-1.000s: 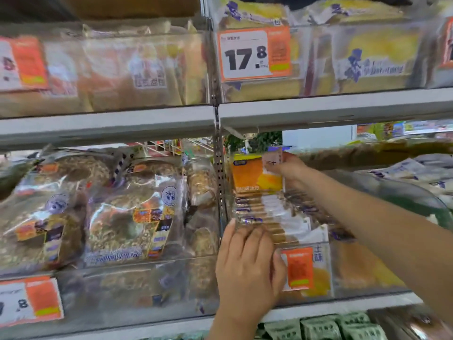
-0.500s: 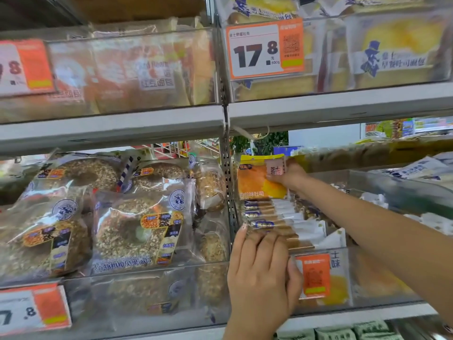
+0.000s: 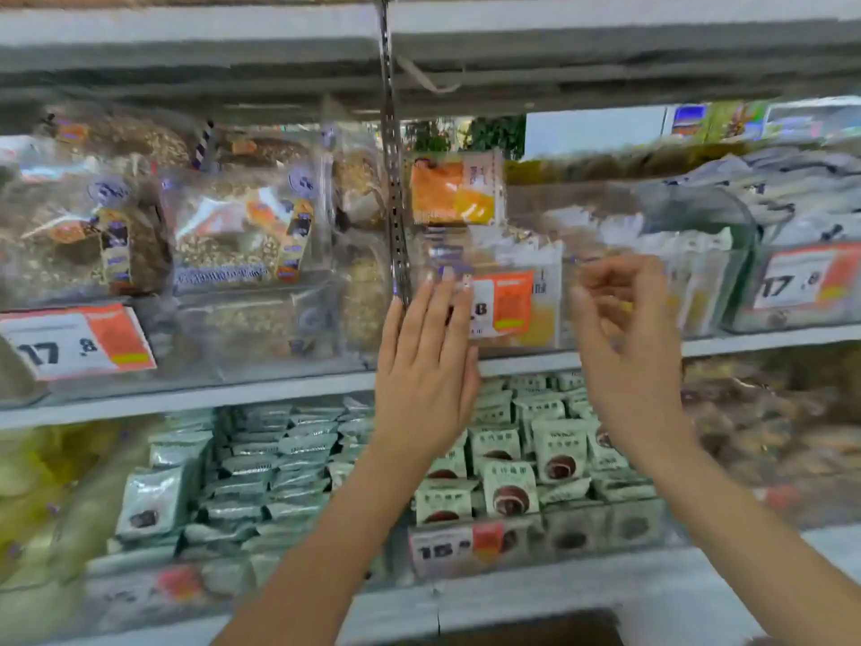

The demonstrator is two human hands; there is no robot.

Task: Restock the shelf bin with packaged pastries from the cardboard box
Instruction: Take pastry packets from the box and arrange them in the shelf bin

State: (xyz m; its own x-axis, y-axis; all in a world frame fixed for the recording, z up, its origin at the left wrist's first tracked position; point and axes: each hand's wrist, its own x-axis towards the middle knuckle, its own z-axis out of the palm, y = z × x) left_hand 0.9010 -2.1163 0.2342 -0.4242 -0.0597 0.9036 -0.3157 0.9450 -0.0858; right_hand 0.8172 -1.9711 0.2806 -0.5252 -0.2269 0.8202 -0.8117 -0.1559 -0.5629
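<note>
A clear plastic shelf bin (image 3: 605,291) on the middle shelf holds a row of packaged pastries, with an orange pastry pack (image 3: 454,191) standing upright at the back. My left hand (image 3: 426,361) lies flat with straight fingers against the bin's front left corner, beside the orange price tag (image 3: 505,303). My right hand (image 3: 624,333) hovers in front of the bin with loosely curled fingers and holds nothing. The frame is motion-blurred. The cardboard box is not in view.
Bagged round seeded breads (image 3: 223,226) fill the bin to the left. A neighbouring bin (image 3: 801,282) with white packs stands at the right. The shelf below holds several small pale green snack packs (image 3: 508,482). A metal upright (image 3: 393,146) divides the shelf bays.
My right hand has let go of the orange pack at the back and pulled out in front of the bin. The view has tilted down, showing the lower shelf. The left hand stays on the bin front.
</note>
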